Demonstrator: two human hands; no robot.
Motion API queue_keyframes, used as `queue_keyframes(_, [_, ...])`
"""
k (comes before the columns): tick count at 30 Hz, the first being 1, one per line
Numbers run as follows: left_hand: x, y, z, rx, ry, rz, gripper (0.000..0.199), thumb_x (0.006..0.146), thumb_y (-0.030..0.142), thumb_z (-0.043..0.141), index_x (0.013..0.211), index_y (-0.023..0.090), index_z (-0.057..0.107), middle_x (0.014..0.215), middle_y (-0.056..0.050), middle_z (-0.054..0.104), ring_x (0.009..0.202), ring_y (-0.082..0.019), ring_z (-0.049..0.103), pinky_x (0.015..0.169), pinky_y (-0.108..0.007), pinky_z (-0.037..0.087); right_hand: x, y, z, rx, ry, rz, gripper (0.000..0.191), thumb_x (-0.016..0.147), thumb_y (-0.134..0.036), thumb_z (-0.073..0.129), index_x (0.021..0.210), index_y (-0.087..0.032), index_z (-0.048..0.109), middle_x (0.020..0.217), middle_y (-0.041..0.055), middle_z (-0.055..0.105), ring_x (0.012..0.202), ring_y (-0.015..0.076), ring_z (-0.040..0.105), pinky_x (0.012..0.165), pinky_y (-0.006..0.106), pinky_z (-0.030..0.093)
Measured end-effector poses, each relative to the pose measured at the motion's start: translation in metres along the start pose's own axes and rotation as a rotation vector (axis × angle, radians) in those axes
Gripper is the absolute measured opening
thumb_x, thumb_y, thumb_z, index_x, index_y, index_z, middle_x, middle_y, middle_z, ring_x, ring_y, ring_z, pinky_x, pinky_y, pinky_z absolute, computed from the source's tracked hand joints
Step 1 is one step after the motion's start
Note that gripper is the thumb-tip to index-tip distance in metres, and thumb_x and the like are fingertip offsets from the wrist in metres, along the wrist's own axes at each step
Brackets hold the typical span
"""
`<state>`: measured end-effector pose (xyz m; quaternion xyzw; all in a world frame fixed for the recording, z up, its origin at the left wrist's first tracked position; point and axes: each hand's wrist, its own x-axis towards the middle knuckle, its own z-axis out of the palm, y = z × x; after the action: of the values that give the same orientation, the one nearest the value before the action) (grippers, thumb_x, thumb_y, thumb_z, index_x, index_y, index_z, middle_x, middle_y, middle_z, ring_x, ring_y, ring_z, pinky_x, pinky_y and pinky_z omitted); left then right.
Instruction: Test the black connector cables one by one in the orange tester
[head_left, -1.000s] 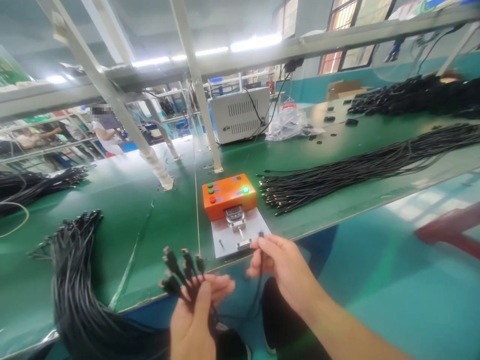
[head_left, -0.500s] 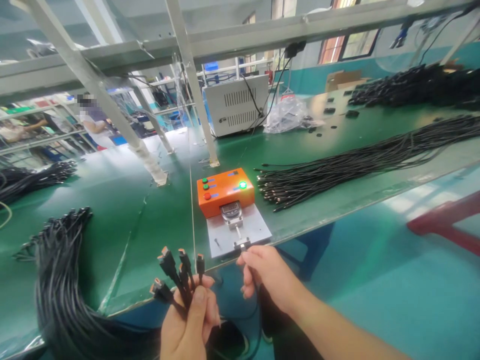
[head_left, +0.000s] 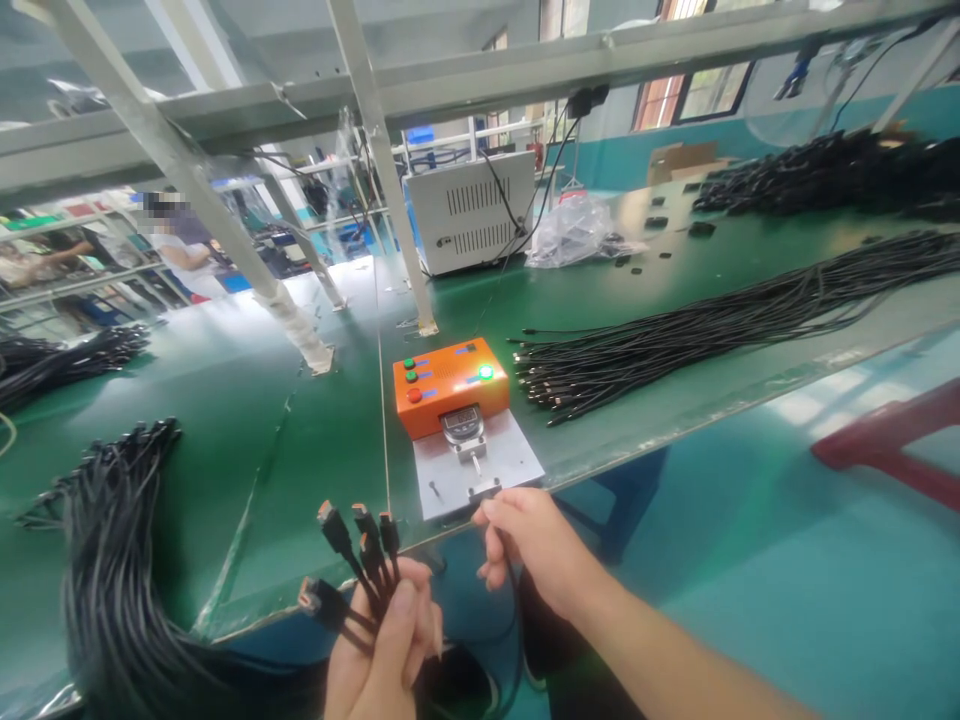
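My left hand (head_left: 386, 635) is closed round several black cables (head_left: 349, 550) whose orange-tipped plugs fan upward. Pinched between the thumb and fingers of my right hand (head_left: 525, 535) is one black cable (head_left: 516, 600), its plug end hidden by the fingers at the front edge of a metal plate (head_left: 442, 470). A small gauge (head_left: 463, 424) with a display sits on that plate, its rod pointing toward my right hand. Behind it stands an orange box (head_left: 442, 380) with green and red buttons and a lit green light (head_left: 486, 372).
Cable bundles lie on the green table (head_left: 315, 440) at the left (head_left: 112, 540) and right (head_left: 675, 350). Farther back are a grey metal case (head_left: 472, 212), a plastic bag (head_left: 574, 230) and frame posts (head_left: 390, 170). A red stool (head_left: 892, 440) stands at right; people are in the left background.
The plugs in my left hand have shifted slightly, the rightmost one moving left toward the others. My right hand stays at the plate's edge.
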<state>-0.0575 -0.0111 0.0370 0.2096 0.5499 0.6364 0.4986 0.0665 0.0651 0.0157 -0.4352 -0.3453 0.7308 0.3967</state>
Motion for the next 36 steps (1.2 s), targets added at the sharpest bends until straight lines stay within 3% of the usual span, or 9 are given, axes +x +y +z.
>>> queue_keyframes(4, [0.002, 0.002, -0.004, 0.015, -0.024, -0.005, 0.021, 0.062, 0.035, 0.076, 0.07, 0.017, 0.069, 0.051, 0.001, 0.053, 0.05, -0.01, 0.05, 0.048, -0.019, 0.041, 0.001, 0.002, 0.0, 0.014, 0.007, 0.001, 0.014, 0.074, -0.025, 0.047, 0.067, -0.014, 0.053, 0.041, -0.0063, 0.051, 0.032, 0.009, 0.049, 0.049, 0.029, 0.049])
queue_keyframes(9, [0.007, -0.002, -0.01, 0.159, -0.18, 0.054, 0.026, 0.071, 0.037, 0.067, 0.087, 0.016, 0.069, 0.051, 0.0, 0.058, 0.041, -0.008, 0.046, 0.043, -0.02, 0.038, 0.002, 0.003, 0.001, 0.021, 0.003, -0.006, 0.015, 0.072, -0.027, 0.048, 0.067, -0.015, 0.053, 0.04, -0.006, 0.051, 0.031, 0.0095, 0.048, 0.045, 0.027, 0.047])
queue_keyframes(16, [0.007, -0.006, -0.004, 0.058, -0.013, -0.035, 0.03, 0.058, 0.036, 0.078, 0.078, 0.018, 0.065, 0.059, -0.001, 0.066, 0.04, -0.004, 0.046, 0.038, -0.012, 0.035, 0.0, 0.003, -0.001, -0.037, -0.036, -0.001, 0.017, 0.075, -0.03, 0.044, 0.07, -0.016, 0.052, 0.043, -0.0041, 0.053, 0.035, 0.012, 0.052, 0.049, 0.029, 0.046])
queue_keyframes(19, [0.006, -0.004, -0.003, -0.044, 0.065, -0.123, 0.034, 0.049, 0.028, 0.084, 0.077, 0.019, 0.066, 0.069, -0.001, 0.069, 0.052, -0.008, 0.055, 0.05, -0.015, 0.045, -0.01, 0.002, -0.017, -0.454, 0.013, -0.028, 0.021, 0.076, -0.031, 0.046, 0.062, -0.018, 0.053, 0.046, 0.0013, 0.056, 0.046, 0.0179, 0.059, 0.053, 0.031, 0.043])
queue_keyframes(22, [0.007, -0.003, -0.005, -0.026, -0.01, -0.172, 0.03, 0.054, 0.028, 0.082, 0.077, 0.017, 0.067, 0.07, -0.002, 0.067, 0.051, -0.007, 0.053, 0.051, -0.016, 0.045, -0.024, -0.004, -0.036, -1.077, 0.322, -0.189, 0.03, 0.074, -0.038, 0.056, 0.051, -0.019, 0.053, 0.057, 0.0087, 0.058, 0.062, 0.026, 0.06, 0.062, 0.038, 0.04])
queue_keyframes(24, [0.007, -0.004, -0.005, 0.044, -0.087, -0.109, 0.023, 0.062, 0.031, 0.077, 0.075, 0.015, 0.067, 0.066, -0.001, 0.064, 0.05, -0.007, 0.05, 0.048, -0.016, 0.041, -0.033, -0.01, -0.039, -1.197, 0.434, -0.364, 0.026, 0.078, -0.04, 0.053, 0.065, -0.019, 0.062, 0.073, 0.0114, 0.061, 0.075, 0.0286, 0.059, 0.07, 0.042, 0.04])
queue_keyframes(28, [0.002, -0.011, 0.002, 0.199, -0.132, 0.045, 0.024, 0.068, 0.038, 0.071, 0.072, 0.014, 0.068, 0.051, 0.001, 0.055, 0.045, -0.008, 0.045, 0.043, -0.019, 0.037, -0.046, -0.016, -0.012, -0.74, 0.197, -0.609, 0.025, 0.083, -0.034, 0.049, 0.102, -0.024, 0.061, 0.099, 0.0073, 0.059, 0.093, 0.0226, 0.055, 0.084, 0.035, 0.041])
queue_keyframes(32, [-0.002, -0.02, 0.012, 0.276, -0.127, 0.071, 0.023, 0.068, 0.037, 0.07, 0.065, 0.014, 0.067, 0.047, 0.003, 0.053, 0.044, -0.01, 0.047, 0.045, -0.021, 0.04, -0.045, -0.009, 0.021, -0.135, -0.073, -0.355, 0.022, 0.082, -0.035, 0.049, 0.087, -0.018, 0.062, 0.079, 0.0038, 0.06, 0.062, 0.0155, 0.057, 0.057, 0.027, 0.047])
queue_keyframes(36, [0.0, -0.023, 0.01, 0.144, -0.076, 0.075, 0.031, 0.072, 0.043, 0.065, 0.078, 0.013, 0.07, 0.08, -0.007, 0.071, 0.077, -0.021, 0.065, 0.074, -0.031, 0.051, -0.037, 0.0, 0.019, 0.155, 0.084, -0.234, 0.024, 0.082, -0.038, 0.048, 0.078, -0.016, 0.055, 0.058, -0.001, 0.057, 0.049, 0.0118, 0.054, 0.052, 0.024, 0.045])
